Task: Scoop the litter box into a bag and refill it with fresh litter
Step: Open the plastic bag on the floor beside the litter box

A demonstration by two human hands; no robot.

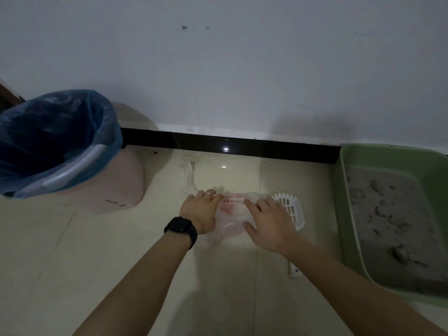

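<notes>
While left hand (201, 212) grips bag (230, 215), scoop (289, 207) half-hidden

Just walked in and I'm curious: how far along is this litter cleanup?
Barely begun. Left hand and right hand are handling the plastic bag on the floor. The scoop lies beside it; the litter box holds clumpy grey litter. Scooping and refilling remain.

Counted: one green litter box (363, 156), one slotted scoop (292, 209), one plastic bag (230, 214), one lined bin (126, 185), one wristwatch (180, 226); two hands, left hand (200, 212), right hand (269, 221).
</notes>
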